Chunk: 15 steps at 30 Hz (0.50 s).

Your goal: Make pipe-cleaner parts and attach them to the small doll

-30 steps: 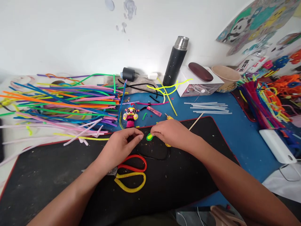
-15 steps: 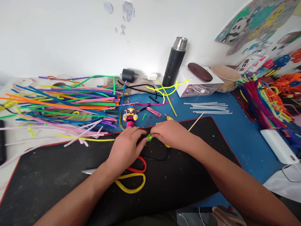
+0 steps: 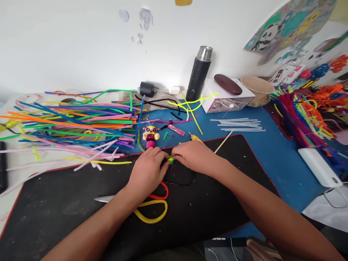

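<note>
Between my fingertips is a small green and yellow piece (image 3: 171, 159), seemingly bent pipe cleaner, mostly covered by my fingers. My left hand (image 3: 148, 165) pinches it from the left, thumb and fingers closed. From the other side my right hand (image 3: 191, 154) grips it, fingers curled. Just behind my left hand lies a little figure (image 3: 150, 135) with a pink body and a colourful headpiece. Scissors (image 3: 152, 210) with red and yellow handles rest under my left forearm. A yellow glue gun (image 3: 196, 138) is partly hidden behind my right hand.
Many coloured pipe cleaners (image 3: 81, 121) spread over the left side. A black thermos (image 3: 199, 74), a white box (image 3: 225, 98) and a bowl (image 3: 257, 90) stand along the wall. Glue sticks (image 3: 240, 124) lie in front of the box. A wooden stick (image 3: 223, 141) crosses the black mat's (image 3: 203, 206) far edge.
Both hands stay together on the small piece, which has turned slightly between the fingers. More of its yellow part shows now. The whole view has shifted a little.
</note>
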### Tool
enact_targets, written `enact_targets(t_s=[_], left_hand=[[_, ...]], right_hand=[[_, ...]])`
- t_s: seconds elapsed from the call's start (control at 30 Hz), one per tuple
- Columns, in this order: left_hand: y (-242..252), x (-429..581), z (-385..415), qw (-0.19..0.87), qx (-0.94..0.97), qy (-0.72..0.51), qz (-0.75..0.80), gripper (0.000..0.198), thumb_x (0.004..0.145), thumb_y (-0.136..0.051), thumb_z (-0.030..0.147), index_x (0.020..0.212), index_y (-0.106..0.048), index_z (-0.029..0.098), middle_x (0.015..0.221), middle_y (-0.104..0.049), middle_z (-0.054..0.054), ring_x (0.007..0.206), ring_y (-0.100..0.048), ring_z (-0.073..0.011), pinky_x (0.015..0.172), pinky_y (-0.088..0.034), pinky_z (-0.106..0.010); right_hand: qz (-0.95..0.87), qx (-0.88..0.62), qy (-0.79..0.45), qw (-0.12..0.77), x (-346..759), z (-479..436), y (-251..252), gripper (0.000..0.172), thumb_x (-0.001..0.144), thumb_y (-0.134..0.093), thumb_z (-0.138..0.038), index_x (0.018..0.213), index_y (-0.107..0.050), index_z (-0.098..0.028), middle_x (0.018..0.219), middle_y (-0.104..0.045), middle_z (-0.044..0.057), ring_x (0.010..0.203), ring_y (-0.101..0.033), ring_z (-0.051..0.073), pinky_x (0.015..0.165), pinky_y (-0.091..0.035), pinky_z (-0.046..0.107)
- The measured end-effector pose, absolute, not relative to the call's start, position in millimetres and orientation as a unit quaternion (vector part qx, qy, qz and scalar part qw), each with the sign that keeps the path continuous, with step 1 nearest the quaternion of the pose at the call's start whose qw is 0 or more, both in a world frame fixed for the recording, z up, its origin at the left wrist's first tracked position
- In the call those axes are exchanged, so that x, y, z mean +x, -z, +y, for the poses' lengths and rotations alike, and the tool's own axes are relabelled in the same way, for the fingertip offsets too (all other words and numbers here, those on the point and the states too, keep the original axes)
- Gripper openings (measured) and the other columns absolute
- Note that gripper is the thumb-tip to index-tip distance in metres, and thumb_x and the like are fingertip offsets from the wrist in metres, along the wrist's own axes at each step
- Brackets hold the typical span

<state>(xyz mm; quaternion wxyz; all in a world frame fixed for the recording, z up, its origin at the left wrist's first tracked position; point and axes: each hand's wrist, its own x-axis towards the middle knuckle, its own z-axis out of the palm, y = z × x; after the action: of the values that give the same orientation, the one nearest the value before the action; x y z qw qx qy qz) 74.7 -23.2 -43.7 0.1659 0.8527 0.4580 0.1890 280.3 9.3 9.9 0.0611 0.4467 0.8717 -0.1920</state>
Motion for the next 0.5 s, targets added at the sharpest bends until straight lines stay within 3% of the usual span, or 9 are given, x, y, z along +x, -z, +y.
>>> enact_targets(t_s=[0.5], left_hand=[[43.8,75.0,-27.1,0.193,0.832,-0.188,0.485,0.005,0.094,-0.064,0.015,0.095,-0.065,0.021,0.098,-0.07,-0.007,0.097,-0.066,-0.029,0.088,-0.054,-0.044]], right_hand=[[0.874,0.446,0.184,0.051,277.3,3.7,-9.6,0.019,0.104,-0.059,-0.022,0.096,-0.076,-0.022,0.093,-0.079,0.004,0.086,-0.069,0.021,0.067,-0.032,0.03]])
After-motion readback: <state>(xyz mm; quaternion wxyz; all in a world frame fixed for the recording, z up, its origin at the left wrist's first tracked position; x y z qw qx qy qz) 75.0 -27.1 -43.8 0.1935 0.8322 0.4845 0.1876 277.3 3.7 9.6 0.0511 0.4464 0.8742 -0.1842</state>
